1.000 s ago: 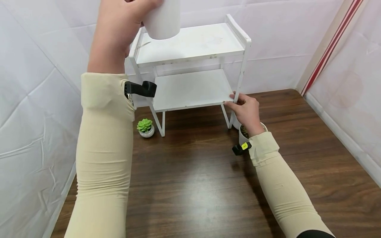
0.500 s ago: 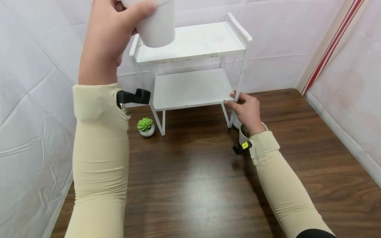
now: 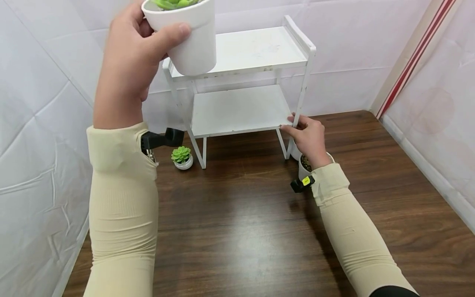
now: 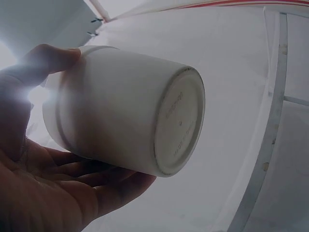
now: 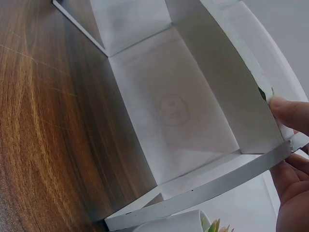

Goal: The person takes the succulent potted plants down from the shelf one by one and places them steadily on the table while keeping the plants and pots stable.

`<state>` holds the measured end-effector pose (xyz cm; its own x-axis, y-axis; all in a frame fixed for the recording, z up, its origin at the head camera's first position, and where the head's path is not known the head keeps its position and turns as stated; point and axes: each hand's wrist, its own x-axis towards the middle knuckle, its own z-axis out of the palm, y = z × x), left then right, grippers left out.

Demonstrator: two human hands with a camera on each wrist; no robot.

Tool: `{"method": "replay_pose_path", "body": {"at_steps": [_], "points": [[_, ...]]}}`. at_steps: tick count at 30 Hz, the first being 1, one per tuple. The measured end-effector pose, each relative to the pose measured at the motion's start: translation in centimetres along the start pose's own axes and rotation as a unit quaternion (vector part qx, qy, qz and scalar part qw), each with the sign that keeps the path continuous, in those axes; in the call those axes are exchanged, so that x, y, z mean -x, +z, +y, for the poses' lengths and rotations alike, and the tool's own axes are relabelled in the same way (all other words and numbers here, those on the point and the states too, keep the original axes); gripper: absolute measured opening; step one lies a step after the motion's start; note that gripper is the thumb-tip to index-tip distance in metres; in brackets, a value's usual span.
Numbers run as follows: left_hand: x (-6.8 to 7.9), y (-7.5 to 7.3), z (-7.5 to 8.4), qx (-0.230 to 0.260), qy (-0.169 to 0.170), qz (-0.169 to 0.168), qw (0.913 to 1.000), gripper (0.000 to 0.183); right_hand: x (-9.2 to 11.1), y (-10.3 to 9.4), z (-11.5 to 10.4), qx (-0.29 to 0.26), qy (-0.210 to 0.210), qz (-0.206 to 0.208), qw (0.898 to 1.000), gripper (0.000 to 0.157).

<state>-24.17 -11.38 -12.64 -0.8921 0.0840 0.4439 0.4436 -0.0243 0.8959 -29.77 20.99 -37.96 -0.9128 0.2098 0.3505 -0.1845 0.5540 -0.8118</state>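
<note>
My left hand [image 3: 128, 66] grips a white plant pot [image 3: 191, 43] around its side, thumb across the front. Green succulent leaves [image 3: 174, 3] show at the pot's rim. The pot is held up before the left part of the white two-tier shelf [image 3: 241, 109], hiding some of its top tier. In the left wrist view the pot's underside [image 4: 178, 123] carries faint raised marks. At the shelf's right front post, my right hand [image 3: 311, 138] pinches the corner of the lower tier, thumb on the front edge [image 5: 289, 113] in the right wrist view.
A small potted succulent [image 3: 182, 158] stands on the brown wooden table [image 3: 237, 231] by the shelf's left front leg. Another white pot [image 3: 305, 165] sits under my right wrist, with a further white pot [image 3: 295, 152] behind it. White sheeting [image 3: 371, 53] surrounds the table.
My left hand has lowered the plant pot and shifted slightly left, bringing the succulent leaves into view. My right hand keeps its place on the shelf corner.
</note>
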Motion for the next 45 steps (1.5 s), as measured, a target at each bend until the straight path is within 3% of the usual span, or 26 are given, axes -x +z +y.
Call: {"method": "replay_pose_path", "body": {"at_steps": [7, 15, 35, 45], "points": [[1.2, -0.5, -0.6, -0.009, 0.015, -0.005, 0.9998, 0.046, 0.0, 0.0, 0.1, -0.003, -0.003, 0.004, 1.000, 0.042], [2.4, -0.9, -1.4, -0.015, 0.010, 0.005, 0.9998, 0.046, 0.1, -0.1, 0.1, -0.001, -0.001, 0.003, 1.000, 0.044], [5.2, -2.4, -4.6, -0.056, -0.008, -0.012, 0.9983, 0.058, 0.1, -0.3, 0.3, -0.014, 0.002, 0.004, 1.000, 0.047], [6.6, -2.8, -5.9, -0.076, -0.043, -0.003, 0.9962, 0.063, 0.1, -0.3, 0.3, -0.010, 0.005, 0.006, 1.000, 0.047]]}}
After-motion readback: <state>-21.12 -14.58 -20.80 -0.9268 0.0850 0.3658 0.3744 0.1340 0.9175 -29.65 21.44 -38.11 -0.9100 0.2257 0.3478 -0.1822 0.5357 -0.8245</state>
